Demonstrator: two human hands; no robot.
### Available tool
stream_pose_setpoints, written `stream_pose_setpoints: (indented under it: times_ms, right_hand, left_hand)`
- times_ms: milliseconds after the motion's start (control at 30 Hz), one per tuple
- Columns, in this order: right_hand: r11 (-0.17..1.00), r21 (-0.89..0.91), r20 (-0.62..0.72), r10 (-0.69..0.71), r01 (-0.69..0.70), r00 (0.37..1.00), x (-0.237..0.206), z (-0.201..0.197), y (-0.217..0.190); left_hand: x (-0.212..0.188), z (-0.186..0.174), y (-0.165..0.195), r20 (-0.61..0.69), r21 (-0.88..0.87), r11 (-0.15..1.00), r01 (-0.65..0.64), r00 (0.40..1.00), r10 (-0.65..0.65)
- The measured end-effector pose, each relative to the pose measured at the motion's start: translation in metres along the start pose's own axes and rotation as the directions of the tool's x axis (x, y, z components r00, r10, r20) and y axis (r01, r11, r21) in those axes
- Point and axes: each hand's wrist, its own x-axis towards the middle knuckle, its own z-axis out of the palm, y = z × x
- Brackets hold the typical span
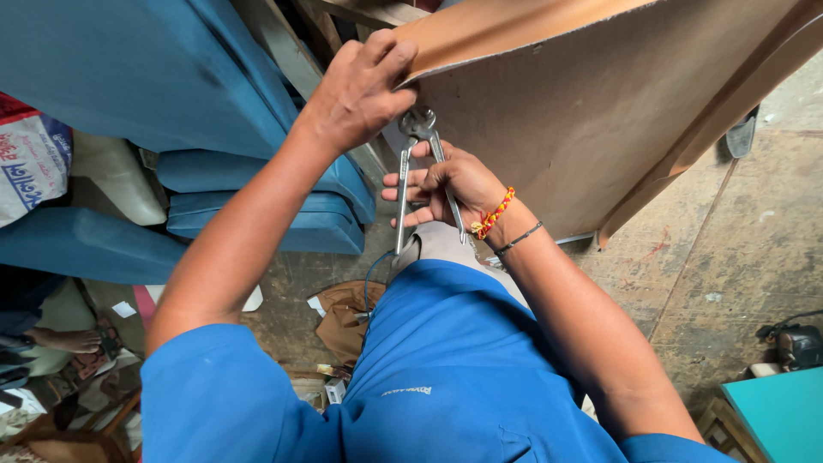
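The right hand (454,184) is closed around the handles of the pincers (420,167), whose long axis runs toward twelve o'clock, their head meeting the board (600,111) edge just below the left hand (360,90) clamped on it.

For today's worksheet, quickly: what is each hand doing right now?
Left hand: closed on the edge of the brown board.
Right hand: closed around the handles of the metal pincers.

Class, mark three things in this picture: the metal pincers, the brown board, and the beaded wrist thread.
metal pincers (418,122), head view, on the rounded head.
brown board (583,120), head view, on its bare face.
beaded wrist thread (495,213), head view, on the red and yellow beads.
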Motion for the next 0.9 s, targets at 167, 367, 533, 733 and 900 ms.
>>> stream_pose_setpoints:
  times_ms: [167, 367, 533, 733, 900]
  right_hand:
    - [1.0, -0.02, -0.011, 0.021, -0.021, 1.0, -0.004, -0.011, 0.007]
    - [0.999, -0.037, 0.012, -0.002, 0.003, 1.0, -0.003, -0.014, 0.0]
    - [0.999, 0.015, 0.041, -0.03, 0.029, 0.999, 0.001, -0.009, -0.008]
    - [1.0, 0.013, 0.012, -0.008, 0.008, 1.0, 0.002, -0.009, -0.006]
    - [1.0, -0.012, -0.014, -0.012, 0.012, 1.0, 0.003, -0.008, -0.005]
  left_hand:
    - [0.014, 0.005, 0.0, 0.072, 0.047, 0.997, -0.056, 0.996, 0.053]
    - [0.019, 0.018, -0.006, 0.093, 0.093, 0.989, -0.116, 0.99, 0.107]
    - [0.023, 0.02, -0.012, 0.118, 0.065, 0.987, -0.147, 0.983, 0.139]
    - [0.017, 0.004, -0.008, 0.003, -0.022, 0.982, -0.185, 0.983, 0.185]
    - [0.024, 0.009, -0.014, 0.163, -0.05, 0.993, -0.108, 0.98, 0.115]
